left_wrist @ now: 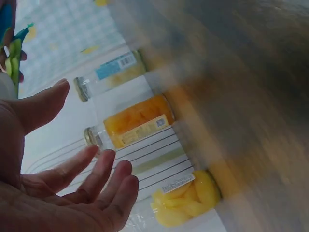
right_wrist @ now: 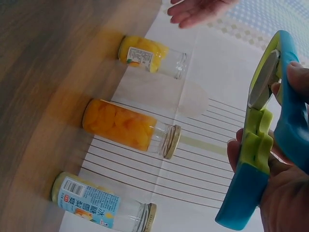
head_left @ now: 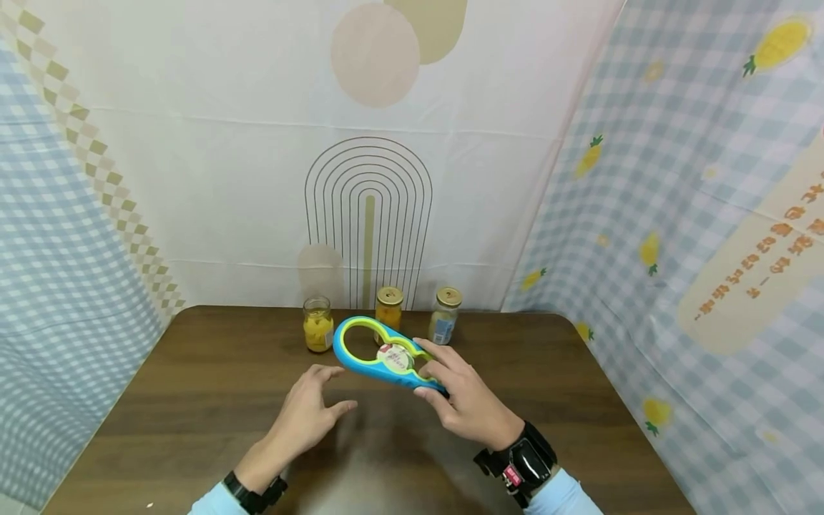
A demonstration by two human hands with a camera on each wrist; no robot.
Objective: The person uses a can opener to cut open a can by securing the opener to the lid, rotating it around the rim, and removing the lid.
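Observation:
My right hand holds a blue and lime-green jar opener by one end, raised over the table. A round lid with a white, printed face sits within the opener's frame; the right wrist view shows the lid edge-on. To the left, my left hand hovers with fingers extended and thumb apart, holding nothing. Beyond it stands a lidless glass jar of yellow fruit pieces. A jar of orange segments with a gold lid is partly hidden behind the opener in the head view.
A third jar, gold-lidded with a blue label, stands at the right of the row near the back edge of the brown wooden table. Patterned cloths hang behind the table and along both sides.

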